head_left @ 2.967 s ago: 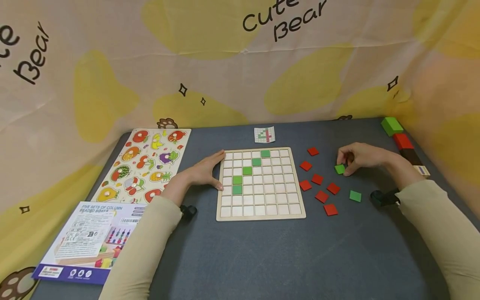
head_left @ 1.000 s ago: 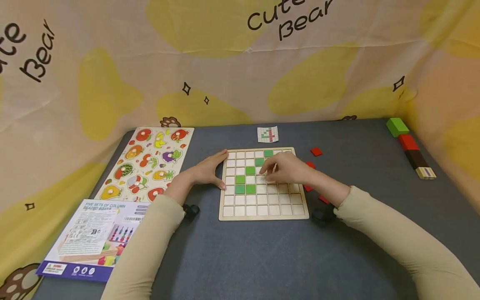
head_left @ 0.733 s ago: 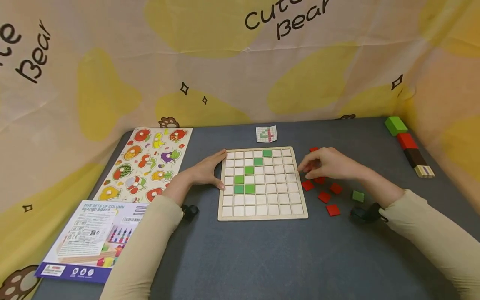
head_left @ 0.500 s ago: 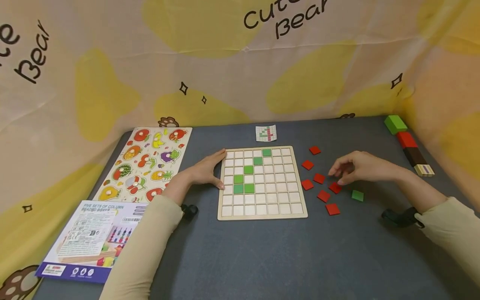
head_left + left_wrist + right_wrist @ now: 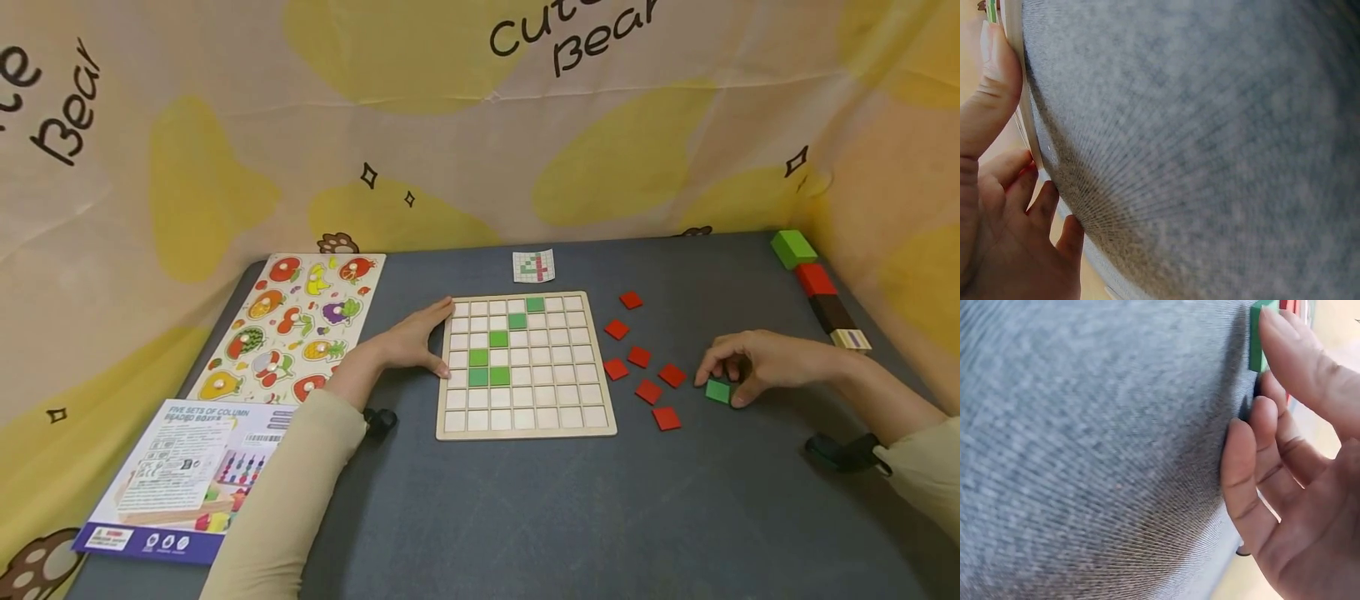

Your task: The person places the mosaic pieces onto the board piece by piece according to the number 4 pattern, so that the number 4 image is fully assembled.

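Note:
My left hand rests at the left edge of a white-gridded wooden board, its thumb and fingers spread apart. The left wrist view shows the thumb and fingertips against the board's edge. Several green tiles, such as the one mid-board, fill some cells. My right hand is lowered around a loose green tile on the table. Its thumb touches the tile's right side, while a small gap shows between index fingertip and tile. In the right wrist view the thumb meets the green tile; the index fingertip is partly hidden.
Several red tiles lie scattered right of the board. A small pattern card is behind it. Coloured blocks line the right side. A fruit puzzle board and a beaded-box package lie left.
A green tile has gone onto the board's lower left part. My right hand has left the board, passed over the red tiles and come down at the loose green tile. The left hand stays put.

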A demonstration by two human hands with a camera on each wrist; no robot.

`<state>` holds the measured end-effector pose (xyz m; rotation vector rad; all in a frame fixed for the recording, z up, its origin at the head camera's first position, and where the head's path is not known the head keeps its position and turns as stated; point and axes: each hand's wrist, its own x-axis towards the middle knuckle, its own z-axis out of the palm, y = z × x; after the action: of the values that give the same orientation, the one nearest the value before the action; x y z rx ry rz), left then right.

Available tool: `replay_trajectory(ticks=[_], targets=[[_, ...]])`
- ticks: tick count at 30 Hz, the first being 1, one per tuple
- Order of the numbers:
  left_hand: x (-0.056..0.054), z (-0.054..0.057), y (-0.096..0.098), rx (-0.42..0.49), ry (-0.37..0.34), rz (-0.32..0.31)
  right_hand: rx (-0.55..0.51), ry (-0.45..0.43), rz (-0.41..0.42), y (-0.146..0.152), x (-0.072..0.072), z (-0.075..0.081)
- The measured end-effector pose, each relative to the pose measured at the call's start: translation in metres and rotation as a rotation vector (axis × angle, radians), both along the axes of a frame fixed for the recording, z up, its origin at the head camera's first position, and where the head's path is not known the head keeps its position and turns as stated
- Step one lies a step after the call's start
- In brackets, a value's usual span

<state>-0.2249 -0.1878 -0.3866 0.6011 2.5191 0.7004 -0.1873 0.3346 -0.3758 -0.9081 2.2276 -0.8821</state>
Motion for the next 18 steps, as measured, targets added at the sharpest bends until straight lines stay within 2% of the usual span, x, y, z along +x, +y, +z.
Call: replay_trajectory(ticks=[5, 11, 15, 18], targets=[[-0.002, -0.001, -0.001, -0.008, 0.003, -0.001, 0.025, 0.132, -0.005, -0.007, -0.002, -0.001], [-0.001, -0.001, -0.002, -0.012, 0.004, 0.003, 0.167, 0.182, -0.159, -0.025, -0.011, 0.01], [-0.001, -0.001, -0.003, -0.011, 0.01, 0.0, 0.227, 0.18, -0.191, -0.039, -0.019, 0.02], [-0.001, -0.002, -0.002, -0.008, 0.015, -0.004, 0.242, 0.105, -0.158, -0.045, -0.023, 0.026]])
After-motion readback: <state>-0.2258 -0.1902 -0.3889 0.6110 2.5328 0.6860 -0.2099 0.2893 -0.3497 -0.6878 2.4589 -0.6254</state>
